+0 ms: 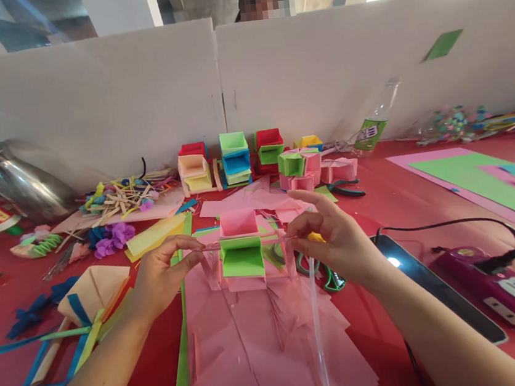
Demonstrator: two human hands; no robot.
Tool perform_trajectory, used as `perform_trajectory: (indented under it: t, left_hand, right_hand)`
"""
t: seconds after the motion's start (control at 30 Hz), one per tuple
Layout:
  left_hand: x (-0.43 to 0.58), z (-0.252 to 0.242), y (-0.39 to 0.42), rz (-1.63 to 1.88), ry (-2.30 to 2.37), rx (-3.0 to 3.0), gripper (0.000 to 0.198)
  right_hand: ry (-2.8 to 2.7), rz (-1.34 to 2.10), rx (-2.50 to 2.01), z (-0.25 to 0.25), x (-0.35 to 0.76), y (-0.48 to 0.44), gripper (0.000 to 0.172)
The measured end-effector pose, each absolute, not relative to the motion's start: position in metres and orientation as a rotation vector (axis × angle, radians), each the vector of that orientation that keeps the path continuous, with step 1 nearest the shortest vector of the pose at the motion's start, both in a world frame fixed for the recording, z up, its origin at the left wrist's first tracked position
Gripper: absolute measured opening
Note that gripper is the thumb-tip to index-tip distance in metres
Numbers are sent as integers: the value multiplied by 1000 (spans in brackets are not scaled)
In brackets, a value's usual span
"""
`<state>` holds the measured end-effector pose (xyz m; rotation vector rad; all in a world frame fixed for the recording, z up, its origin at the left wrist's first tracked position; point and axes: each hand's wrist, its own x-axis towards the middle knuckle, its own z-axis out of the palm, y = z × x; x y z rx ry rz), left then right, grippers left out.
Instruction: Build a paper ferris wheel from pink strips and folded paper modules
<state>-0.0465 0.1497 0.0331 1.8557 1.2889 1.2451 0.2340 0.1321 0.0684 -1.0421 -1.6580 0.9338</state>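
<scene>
A small paper wheel of pink and green open boxes (243, 263) stands in front of me over pink paper sheets (229, 351). A thin axle runs out from both its sides, with narrow pink paper supports (211, 271) beneath the ends. My left hand (158, 278) is closed, thumb and fingertips pinching the axle's left end. At the right end my right hand (325, 235) pinches the axle, its index finger raised. Close to the right hand lie green-handled scissors (335, 278), partly hidden. A clear glue stick (319, 334) lies on the sheets.
Behind stand finished paper wheels (235, 158), pliers (347, 189) and a glass bottle (370, 124). A phone (446, 301) and purple power strip (505, 288) lie right. To the left are a paper-and-stick model (61, 345), craft sticks (125, 195) and a metal jug (28, 182). Someone is behind the partition (89, 100).
</scene>
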Motion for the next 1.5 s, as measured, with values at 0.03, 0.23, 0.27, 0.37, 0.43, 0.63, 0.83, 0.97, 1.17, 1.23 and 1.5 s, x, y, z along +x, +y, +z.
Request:
perform_trajectory:
  t: [0.03,0.23,0.27,0.37,0.43,0.63,0.83,0.97,1.17,1.23,1.5]
  left_hand:
    - [-47,33,150,1244,1292,1866,16]
    - [-48,35,149,1256,1310,1920,16]
    - [-48,35,149,1262,1306,1926,16]
    - [-49,35,150,1273,1278,1939,14]
    - [-49,35,149,1290,1260,1942,13]
    - [-48,36,146,1315,1291,1963,13]
    - [-48,36,146,1330,1293,1980,13]
    - [-48,37,145,1329,1289,1992,12]
    - [-48,38,145,1318,1314,1985,11]
    - [-49,38,146,1314,1318,1985,12]
    - [-48,37,147,1330,1347,1999,14]
  right_hand:
    - [-1660,928,-1041,69,234,132,59]
    - [-1665,905,-1042,69,233,131,58]
    - [-1663,910,-1041,69,232,131,58]
    - [-1659,928,-1036,69,233,132,57]
    - [-1664,930,-1020,68,233,132,56]
    - [-1664,928,-1010,67,231,132,54]
    - [-1664,933,-1011,67,231,132,54]
    - [-1673,915,-998,67,232,132,54]
    - [-1676,929,-1001,68,231,131,54]
    - [-1688,949,-1007,67,231,132,57]
    - [-1803,883,-976,63,231,134,66]
